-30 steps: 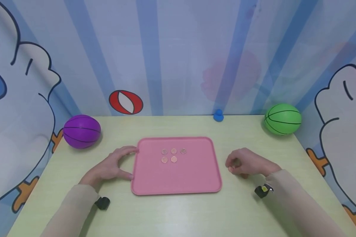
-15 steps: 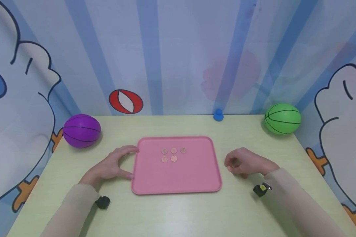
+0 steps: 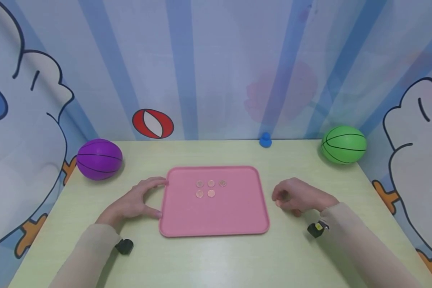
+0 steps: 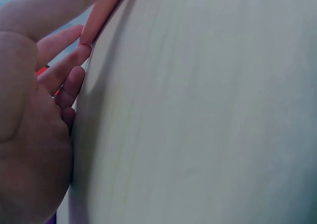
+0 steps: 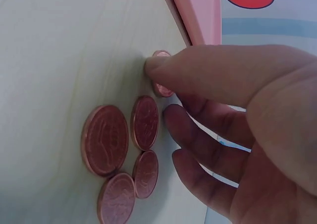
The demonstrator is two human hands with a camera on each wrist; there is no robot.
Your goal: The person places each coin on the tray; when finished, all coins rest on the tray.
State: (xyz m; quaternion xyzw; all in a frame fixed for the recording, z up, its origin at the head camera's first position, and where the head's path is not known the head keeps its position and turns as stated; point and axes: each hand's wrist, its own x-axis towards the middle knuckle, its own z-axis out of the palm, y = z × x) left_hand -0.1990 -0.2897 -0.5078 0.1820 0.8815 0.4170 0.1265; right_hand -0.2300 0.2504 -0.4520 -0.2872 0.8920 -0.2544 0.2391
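Observation:
My left hand (image 3: 131, 202) is spread at the left side of a pink tray (image 3: 216, 220), its thumb and fingertips touching the edge. In the left wrist view, fingers reach the tray's rim (image 4: 101, 16). Several small copper coins (image 3: 211, 193) lie in two rows on the tray. Right of the tray, my right hand (image 3: 300, 196) is low over the table, fingers curled. The right wrist view shows its thumb (image 5: 208, 70) pressed on a copper coin (image 5: 163, 90), the index finger mostly hidden behind. Several more coins (image 5: 105, 140) lie close together under this hand.
A purple ball (image 3: 99, 159) stands at the table's back left and a green ball (image 3: 343, 145) at the back right. A small blue object (image 3: 265, 140) sits at the back edge, against the striped curtain (image 3: 223, 80).
My right hand has shifted very slightly left and stays low by the coins. The left hand, tray and coins on it look the same.

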